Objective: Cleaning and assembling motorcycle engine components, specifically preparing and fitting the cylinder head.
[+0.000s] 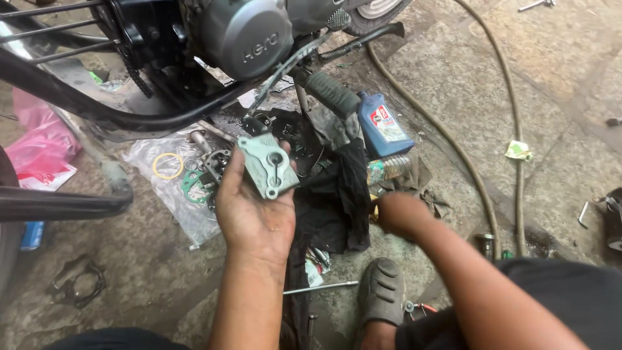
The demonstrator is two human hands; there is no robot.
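- Left hand [254, 210] is up, palm facing the camera, and it holds a small grey metal cover plate [268, 164] with a green gasket face; the grip is clamped on that plate, thumb at one edge, fingers behind.
- The plate sits tilted in front of the motorcycle engine [243, 29], just above the black rag [337, 194] spread on the ground.
- Right hand [400, 214] is lower down at the rag's right edge, knuckles towards us, beside something small and brassy; the fingers are hidden, so I cannot tell whether that grip is apart or together, or whether it holds anything.
- Just beyond the right hand: a blue oil bottle [382, 124] lying on the ground, and a small clear bottle [391, 168] right below it.
- Left of the plate, a clear plastic sheet [170, 188] carries a yellow ring [168, 166], a green gasket [192, 186] and a cluster of metal parts.
- Black footrest [332, 94] juts out from the bike above the rag.
- A hose [466, 162] curves across the stone floor on the right.
- A grey sandal [381, 290] sits at the bottom, with a thin metal rod [321, 288] lying beside it.
- Pink plastic bag [40, 142] far left, behind the bike's frame.
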